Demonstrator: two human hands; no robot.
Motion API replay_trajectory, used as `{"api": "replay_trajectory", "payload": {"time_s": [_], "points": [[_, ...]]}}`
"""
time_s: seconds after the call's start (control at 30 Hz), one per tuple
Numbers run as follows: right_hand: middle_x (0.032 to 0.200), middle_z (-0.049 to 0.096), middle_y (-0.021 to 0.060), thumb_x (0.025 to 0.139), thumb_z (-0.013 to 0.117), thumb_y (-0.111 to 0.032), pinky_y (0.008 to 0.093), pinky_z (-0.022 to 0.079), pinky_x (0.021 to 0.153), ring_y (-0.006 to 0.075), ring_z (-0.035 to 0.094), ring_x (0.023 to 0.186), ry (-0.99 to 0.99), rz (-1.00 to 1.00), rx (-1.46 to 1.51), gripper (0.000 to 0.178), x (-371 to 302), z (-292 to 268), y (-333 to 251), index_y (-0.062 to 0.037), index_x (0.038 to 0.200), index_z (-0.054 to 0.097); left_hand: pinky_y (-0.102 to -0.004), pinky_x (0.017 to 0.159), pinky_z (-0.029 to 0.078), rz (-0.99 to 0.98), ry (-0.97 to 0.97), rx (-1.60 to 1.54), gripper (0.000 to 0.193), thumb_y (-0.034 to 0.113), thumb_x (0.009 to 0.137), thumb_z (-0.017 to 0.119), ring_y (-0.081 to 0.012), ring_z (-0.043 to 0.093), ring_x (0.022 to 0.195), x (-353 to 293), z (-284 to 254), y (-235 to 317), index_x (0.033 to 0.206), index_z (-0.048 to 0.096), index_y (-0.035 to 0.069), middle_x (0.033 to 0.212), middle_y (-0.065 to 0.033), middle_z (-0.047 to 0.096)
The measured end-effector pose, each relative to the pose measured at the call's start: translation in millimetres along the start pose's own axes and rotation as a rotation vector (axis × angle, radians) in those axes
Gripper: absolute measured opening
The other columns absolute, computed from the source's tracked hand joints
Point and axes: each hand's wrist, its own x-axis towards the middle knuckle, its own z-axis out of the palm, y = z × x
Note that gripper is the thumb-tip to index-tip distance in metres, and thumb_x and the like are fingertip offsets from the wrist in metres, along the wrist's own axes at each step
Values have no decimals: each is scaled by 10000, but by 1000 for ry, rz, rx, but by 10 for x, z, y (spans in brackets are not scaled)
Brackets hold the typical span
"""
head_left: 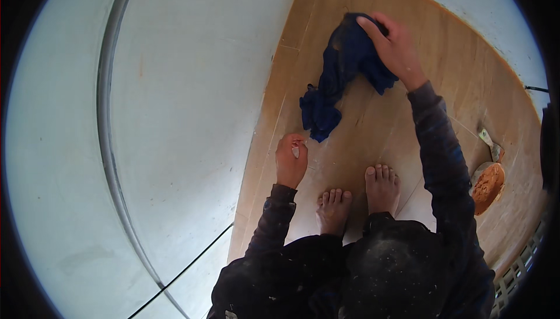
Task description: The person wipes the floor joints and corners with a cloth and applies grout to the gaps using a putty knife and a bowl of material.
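Note:
A dark blue cloth hangs bunched from my right hand, which grips its upper end between thumb and fingers. The cloth's lower end trails in a crumpled heap toward my left hand. My left hand is curled closed, just below that end and apart from it. A pale spot shows inside the curl of its fingers; whether it is a held thing or the floor behind, I cannot make out.
My bare feet stand on a wood-look floor. At right, a bowl of orange-brown paste sits beside a putty knife. A pale wall with a grey pipe rises at left. A black cable crosses the lower left.

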Motion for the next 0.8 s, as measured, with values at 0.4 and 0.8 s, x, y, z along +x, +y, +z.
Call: {"api": "replay_trajectory", "payload": {"time_s": [0.4,0.8], "points": [[1530,541,258,1023,581,-342,541,362,1194,431,427,1482,-22,-293,-791,555,362,1837,521,92,1363,643,-331,837,550,-150,147,-81,134,9,973,644,-205,706,899,-47,-334,58,1091,707,20,993,-107,738],[1398,641,137,938,600,-259,481,422,1055,333,530,1369,-470,-534,-633,373,-1325,2453,-98,-60,1228,726,-281,834,522,-94,325,-173,119,57,1026,637,-115,638,905,276,-490,16,1129,680,18,1021,-38,703]]}}
